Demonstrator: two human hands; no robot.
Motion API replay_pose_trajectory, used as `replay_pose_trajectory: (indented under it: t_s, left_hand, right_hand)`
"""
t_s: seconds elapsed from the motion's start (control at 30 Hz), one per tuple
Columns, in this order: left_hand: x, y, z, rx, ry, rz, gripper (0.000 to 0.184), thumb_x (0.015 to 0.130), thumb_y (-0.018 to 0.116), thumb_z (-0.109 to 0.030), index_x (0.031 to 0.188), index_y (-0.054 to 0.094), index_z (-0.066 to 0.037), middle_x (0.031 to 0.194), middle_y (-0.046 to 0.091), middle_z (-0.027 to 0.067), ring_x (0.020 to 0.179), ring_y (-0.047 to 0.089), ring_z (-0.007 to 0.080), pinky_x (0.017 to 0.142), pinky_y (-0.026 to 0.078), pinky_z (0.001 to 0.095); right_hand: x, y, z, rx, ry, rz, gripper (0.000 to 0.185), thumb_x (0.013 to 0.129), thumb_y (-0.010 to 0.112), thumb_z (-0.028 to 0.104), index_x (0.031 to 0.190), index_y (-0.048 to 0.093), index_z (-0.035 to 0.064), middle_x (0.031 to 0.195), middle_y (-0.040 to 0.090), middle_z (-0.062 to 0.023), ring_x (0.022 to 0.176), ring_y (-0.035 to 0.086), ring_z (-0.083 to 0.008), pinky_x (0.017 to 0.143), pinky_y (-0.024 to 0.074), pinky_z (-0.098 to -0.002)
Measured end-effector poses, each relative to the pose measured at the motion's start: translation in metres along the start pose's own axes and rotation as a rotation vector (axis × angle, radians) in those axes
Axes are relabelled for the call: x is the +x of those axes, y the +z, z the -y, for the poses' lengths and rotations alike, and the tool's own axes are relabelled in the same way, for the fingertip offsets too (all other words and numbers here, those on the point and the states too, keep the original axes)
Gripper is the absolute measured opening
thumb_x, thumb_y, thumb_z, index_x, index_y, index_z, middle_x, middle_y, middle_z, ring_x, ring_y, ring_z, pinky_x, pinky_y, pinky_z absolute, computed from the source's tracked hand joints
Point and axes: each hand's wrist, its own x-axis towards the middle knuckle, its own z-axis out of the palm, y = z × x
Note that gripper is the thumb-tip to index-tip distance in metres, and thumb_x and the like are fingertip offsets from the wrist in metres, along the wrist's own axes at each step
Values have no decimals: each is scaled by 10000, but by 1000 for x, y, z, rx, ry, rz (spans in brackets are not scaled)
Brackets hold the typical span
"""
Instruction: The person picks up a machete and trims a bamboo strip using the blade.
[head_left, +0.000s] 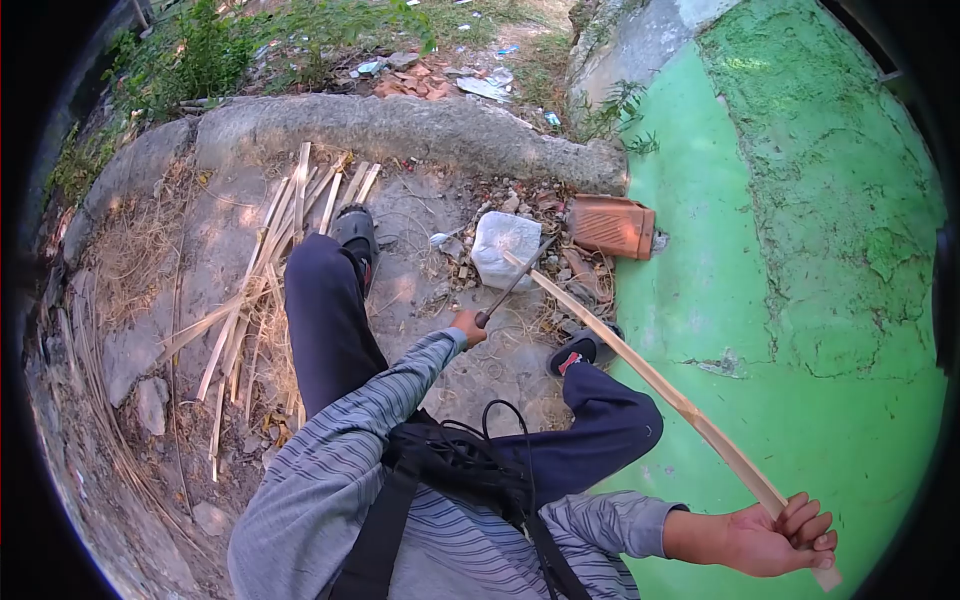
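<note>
My left hand [468,328] is closed around the handle of a long knife [515,280]. Its dark blade slants up to the right and crosses a pale wooden strip [640,365] near the strip's far end. That end lies over a whitish block [505,240] on the ground between my feet; whether the blade touches the strip I cannot tell. At the lower right my right hand [780,535] has its fingers curled around the near end of the same strip, palm upward. The strip runs diagonally past my right knee.
Several cut strips [262,270] lie in a loose pile beside my left foot. An orange-brown brick-like block [610,226] sits against the green wall [720,300] on the right. A low concrete ledge [380,125] crosses ahead, with rubble and plants behind it.
</note>
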Motion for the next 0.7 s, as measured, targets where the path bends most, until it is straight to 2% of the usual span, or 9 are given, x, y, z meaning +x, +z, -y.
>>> replay_pose_trajectory:
  t_s: [0.03, 0.17, 0.27, 0.3, 0.4, 0.53, 0.6, 0.67, 0.7]
  left_hand:
    - [-1, 10, 5, 5, 135, -10, 269, 660, 753, -170, 759, 554, -18, 624, 585, 101, 529, 592, 212, 490, 476, 372]
    - [-22, 21, -21, -70, 281, 81, 232, 643, 731, -145, 739, 557, -24, 603, 564, 89, 534, 580, 209, 505, 474, 373]
    - [-15, 19, -20, -57, 225, 95, 212, 645, 720, -115, 732, 548, -28, 579, 554, 85, 497, 567, 206, 464, 453, 362]
    - [-15, 13, -26, -82, 94, 138, 188, 646, 705, -96, 719, 544, -34, 571, 551, 85, 473, 555, 205, 439, 435, 358]
    - [-8, 11, -31, -71, 10, 211, 240, 655, 735, -106, 742, 520, -48, 555, 526, 56, 438, 521, 177, 401, 395, 354]
    - [-16, 25, -24, -175, 82, 110, 238, 672, 736, -92, 729, 511, -39, 544, 515, 60, 414, 503, 181, 383, 382, 359]
    - [-27, 28, -34, -107, 79, 86, 251, 669, 739, -114, 716, 506, -34, 562, 516, 63, 467, 534, 193, 439, 418, 372]
    - [-35, 30, -41, -41, 270, -35, 262, 662, 738, -137, 705, 503, -28, 583, 505, 63, 530, 526, 187, 512, 428, 375]
    - [-37, 30, -44, -39, 269, -39, 262, 662, 738, -137, 705, 503, -28, 583, 505, 63, 530, 526, 187, 512, 428, 375]
  right_hand:
    - [2, -1, -2, 12, 4, 19, 337, 1057, 335, 289, 788, 313, 88, 680, 149, -2, 579, 113, -135, 520, 156, -297]
    - [7, -3, -8, 17, 9, 29, 337, 1056, 339, 292, 788, 315, 90, 680, 150, -2, 580, 115, -134, 520, 159, -301]
    - [7, -7, -9, 35, 6, 23, 337, 1055, 345, 289, 784, 315, 91, 680, 149, -2, 579, 118, -135, 518, 161, -301]
    - [7, -7, -10, 16, -1, 8, 338, 1055, 346, 289, 781, 314, 91, 680, 149, -3, 579, 118, -135, 518, 161, -300]
    - [10, -11, -12, -7, 9, -8, 341, 1055, 345, 288, 778, 310, 92, 679, 150, -3, 579, 118, -137, 519, 161, -298]
    - [10, -11, -9, 34, 37, -4, 341, 1055, 341, 283, 773, 303, 95, 678, 151, -3, 578, 115, -138, 521, 161, -298]
    - [8, -10, -5, 18, 31, -15, 339, 1055, 341, 279, 772, 301, 95, 678, 149, -3, 578, 114, -137, 522, 159, -297]
    - [4, -10, -3, 15, 33, -29, 338, 1055, 340, 275, 771, 299, 96, 678, 147, -2, 577, 113, -137, 522, 158, -296]
    - [3, -10, -2, 22, 29, -28, 337, 1055, 340, 271, 770, 297, 96, 677, 145, -2, 577, 111, -137, 524, 157, -295]
